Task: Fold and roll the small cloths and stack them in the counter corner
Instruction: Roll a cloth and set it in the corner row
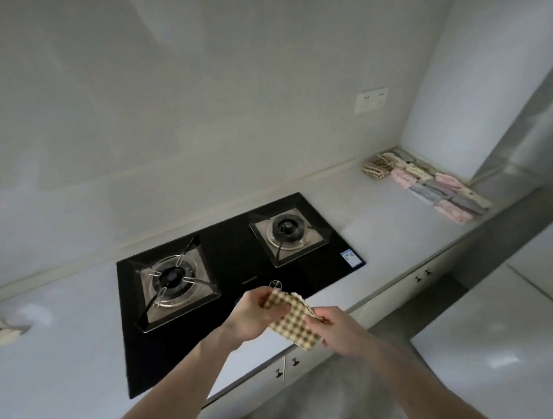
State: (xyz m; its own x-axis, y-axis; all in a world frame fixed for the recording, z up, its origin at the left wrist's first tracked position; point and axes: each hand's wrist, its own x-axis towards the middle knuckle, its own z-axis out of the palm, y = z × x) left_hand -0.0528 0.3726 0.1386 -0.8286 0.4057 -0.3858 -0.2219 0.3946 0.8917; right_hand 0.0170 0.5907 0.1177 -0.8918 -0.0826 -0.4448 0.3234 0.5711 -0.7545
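- One small checked cloth in beige and brown, of soft woven fabric (293, 321), is held in the air above the front edge of the hob and the counter, partly folded, with a pale layer showing at its upper edge.
- Two bare hands hold it. The left hand (252, 316) grips the cloth's upper left corner, fingers curled round the fabric. The right hand (342, 331) pinches the cloth's right edge between thumb and fingers.
- One black glass gas hob, rectangular and glossy (227, 273), is set into the counter. It carries two burners: the left burner (172, 280) sits in a square metal tray with a wire pan support; the right burner (287, 229) sits in a like tray. One round knob (275, 284) shows just above the cloth; a second is mostly hidden by the left hand.
- One pale, smooth counter (379, 221) runs to the right-hand corner.
- In that corner lies one group of rolled and folded small cloths in pink, grey and cream (437, 185), packed touching in rows; the exact count cannot be told. One rolled checked cloth (377, 167) lies at the group's left end, against the back wall.
- One white double wall socket (371, 100) is fixed above the counter.
- One spotted cream item (2, 335) shows at the far left edge, cut off by the frame.
- Two pairs of dark cabinet handles (287, 367) (423, 274) show below the counter.
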